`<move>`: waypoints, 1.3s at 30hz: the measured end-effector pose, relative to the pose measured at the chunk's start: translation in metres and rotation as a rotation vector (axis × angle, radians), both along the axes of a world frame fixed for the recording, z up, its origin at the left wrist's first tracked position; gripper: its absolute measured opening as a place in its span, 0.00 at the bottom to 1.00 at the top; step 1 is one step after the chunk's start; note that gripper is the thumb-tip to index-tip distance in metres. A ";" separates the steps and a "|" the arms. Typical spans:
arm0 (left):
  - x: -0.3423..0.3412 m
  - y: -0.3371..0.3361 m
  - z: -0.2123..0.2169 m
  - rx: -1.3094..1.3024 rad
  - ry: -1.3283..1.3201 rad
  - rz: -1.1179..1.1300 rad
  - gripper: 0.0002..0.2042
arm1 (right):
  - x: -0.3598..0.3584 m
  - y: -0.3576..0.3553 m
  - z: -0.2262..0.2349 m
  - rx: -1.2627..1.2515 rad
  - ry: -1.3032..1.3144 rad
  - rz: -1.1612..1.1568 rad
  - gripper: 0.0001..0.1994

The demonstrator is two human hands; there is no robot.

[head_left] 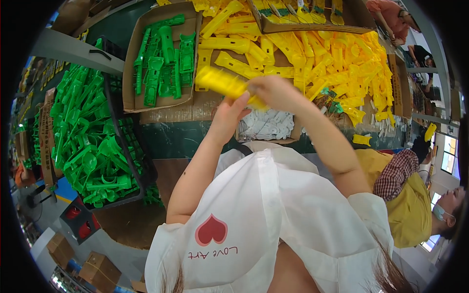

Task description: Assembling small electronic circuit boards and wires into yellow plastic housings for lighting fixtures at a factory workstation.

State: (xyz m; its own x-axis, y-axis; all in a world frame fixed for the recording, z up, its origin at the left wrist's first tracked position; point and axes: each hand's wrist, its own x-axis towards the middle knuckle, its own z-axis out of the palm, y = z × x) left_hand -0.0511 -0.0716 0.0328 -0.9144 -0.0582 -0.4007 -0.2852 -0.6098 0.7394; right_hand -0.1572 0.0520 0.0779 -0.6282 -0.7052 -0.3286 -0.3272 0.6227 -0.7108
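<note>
A long yellow plastic part (222, 83), blurred by motion, is held in front of me over the workbench. My left hand (229, 115) grips it from below near its right end. My right hand (273, 90) closes on the same end from above. Just under my hands lies a small cardboard box of white plastic pieces (266, 124). Beyond them spreads a big heap of yellow parts (312, 53) on cardboard.
A cardboard tray of green parts (163, 56) lies at the upper left. A black crate of green parts (88, 141) stands left of me. Another cardboard box (312, 19) sits on the yellow heap. A seated person in yellow (405, 195) is at my right. Boxes stand on the floor (97, 268).
</note>
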 end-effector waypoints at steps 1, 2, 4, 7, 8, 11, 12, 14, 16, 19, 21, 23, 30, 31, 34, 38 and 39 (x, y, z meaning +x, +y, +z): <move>-0.003 -0.003 -0.006 0.012 0.074 0.041 0.19 | 0.014 -0.006 0.003 -0.080 -0.238 0.031 0.14; -0.003 -0.005 -0.011 0.024 0.146 0.085 0.17 | 0.022 -0.008 0.002 -0.268 -0.374 -0.068 0.15; -0.002 -0.008 -0.012 -0.008 0.063 0.291 0.14 | 0.022 0.002 -0.015 -0.451 -0.455 -0.279 0.14; 0.011 -0.030 -0.019 0.088 -0.015 0.304 0.11 | 0.011 0.034 -0.067 0.027 0.353 -0.160 0.10; 0.017 -0.035 -0.019 0.109 -0.027 0.303 0.12 | 0.014 0.038 -0.075 0.029 0.356 -0.160 0.10; 0.027 -0.038 -0.018 0.115 -0.055 0.304 0.11 | 0.025 0.048 -0.092 0.273 0.204 -0.165 0.10; 0.030 -0.039 -0.018 0.103 -0.062 0.303 0.10 | 0.030 0.048 -0.097 0.336 0.163 -0.146 0.10; 0.033 -0.035 -0.020 0.083 -0.079 0.276 0.11 | 0.037 0.047 -0.105 0.384 0.118 -0.162 0.11; 0.034 -0.031 -0.019 0.062 -0.096 0.242 0.13 | 0.033 0.050 -0.106 0.267 0.065 -0.208 0.11; 0.033 -0.027 -0.015 -0.072 -0.087 0.080 0.14 | 0.028 0.049 -0.091 -0.030 -0.188 -0.366 0.10; 0.031 -0.020 -0.008 -0.011 -0.056 -0.003 0.16 | 0.030 0.041 -0.062 -0.318 -0.437 -0.476 0.09; 0.029 -0.017 -0.007 0.079 -0.053 -0.082 0.27 | 0.039 0.028 -0.026 -0.318 -0.515 -0.458 0.09; 0.025 0.000 0.015 0.095 0.022 -0.237 0.37 | 0.068 0.005 0.008 -0.296 -0.583 -0.417 0.10; 0.025 0.000 0.011 0.093 0.019 -0.241 0.37 | 0.070 0.005 0.006 -0.280 -0.549 -0.437 0.10; 0.025 -0.002 0.007 -0.144 0.026 -0.255 0.39 | 0.075 0.004 0.013 -0.349 -0.510 -0.428 0.11; 0.025 -0.003 0.013 -0.241 0.026 -0.285 0.39 | 0.074 0.008 0.006 -0.376 -0.527 -0.421 0.11; 0.025 -0.002 0.013 -0.255 0.010 -0.297 0.39 | 0.075 0.008 0.005 -0.379 -0.537 -0.423 0.11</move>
